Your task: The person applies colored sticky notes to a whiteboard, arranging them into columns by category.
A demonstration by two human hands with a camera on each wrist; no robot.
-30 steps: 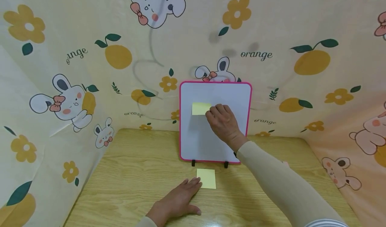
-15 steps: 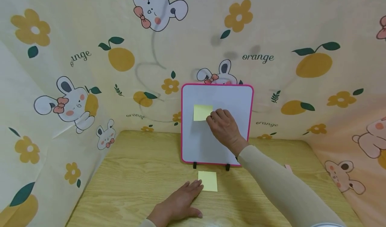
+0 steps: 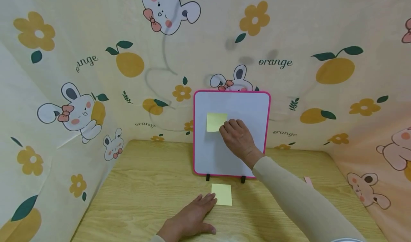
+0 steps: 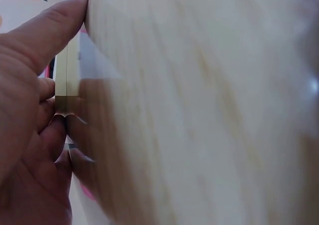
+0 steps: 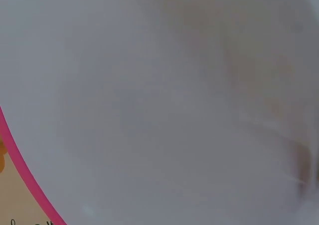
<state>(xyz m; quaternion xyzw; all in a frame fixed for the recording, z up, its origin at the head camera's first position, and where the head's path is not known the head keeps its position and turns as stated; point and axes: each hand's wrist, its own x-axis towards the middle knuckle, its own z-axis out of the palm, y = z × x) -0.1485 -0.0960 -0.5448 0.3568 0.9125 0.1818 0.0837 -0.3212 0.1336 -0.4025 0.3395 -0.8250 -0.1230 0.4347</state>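
A yellow sticky note [image 3: 216, 122] is up against the white face of a pink-edged whiteboard [image 3: 232, 151]. My right hand [image 3: 238, 136] has its fingers curled and pinches the note at its lower right edge; the fingertips are hidden from the head camera. Below the board, a second yellow sticky note or pad [image 3: 222, 195] lies on the table. My left hand [image 3: 192, 215] lies palm down with straight fingers, the fingertips touching that pad's left edge. In the left wrist view the pad [image 4: 62, 80] shows edge-on past the fingers. The right wrist view holds mostly blurred board surface [image 5: 124, 135].
Black feet [image 3: 243, 179] hold the board upright near the back of the wooden table [image 3: 144, 185]. A small pink strip [image 3: 308, 181] lies to the right of my right forearm. Patterned cloth [image 3: 205, 49] with rabbits and oranges forms walls behind and at both sides.
The sticky note on the board shows taller than before, its lower edge having come down with my right fingers. My left hand stays in place by the pad. The head view has shifted slightly.
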